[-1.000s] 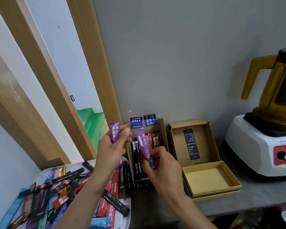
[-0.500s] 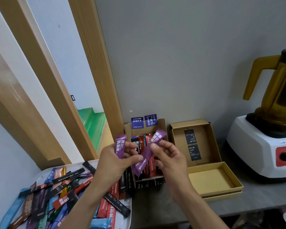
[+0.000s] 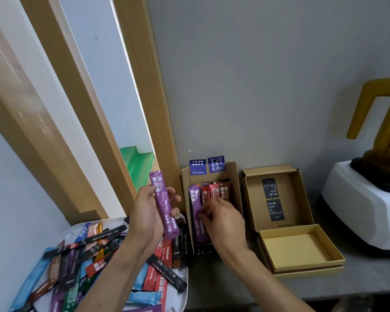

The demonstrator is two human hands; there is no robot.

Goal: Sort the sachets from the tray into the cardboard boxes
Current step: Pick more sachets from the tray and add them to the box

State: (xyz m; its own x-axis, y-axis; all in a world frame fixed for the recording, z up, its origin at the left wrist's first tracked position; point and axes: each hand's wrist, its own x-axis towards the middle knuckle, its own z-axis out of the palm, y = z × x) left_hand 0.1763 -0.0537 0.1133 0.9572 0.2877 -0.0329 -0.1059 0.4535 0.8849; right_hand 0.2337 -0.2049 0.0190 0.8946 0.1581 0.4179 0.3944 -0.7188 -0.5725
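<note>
My left hand (image 3: 145, 216) grips an upright purple sachet (image 3: 165, 206) above the white tray's (image 3: 70, 229) far right corner. The tray is piled with several black, blue, red and purple sachets (image 3: 95, 255). My right hand (image 3: 225, 221) reaches into the left cardboard box (image 3: 236, 188), its curled fingers on the edge of a second purple sachet (image 3: 195, 213) that lies at the box's left side, beside red and brown sachets (image 3: 214, 191). To the right stands a second cardboard box (image 3: 302, 252), empty, its lid (image 3: 302, 199) propped open.
A white blender base (image 3: 365, 210) with an amber jug (image 3: 383, 122) stands at the far right of the grey counter (image 3: 358, 275). The boxes sit against the grey wall. A wooden frame (image 3: 144, 109) rises behind the tray.
My right hand has lowered its purple sachet from mid-air into the left box. My left hand has turned its own purple sachet more upright and lifted it slightly.
</note>
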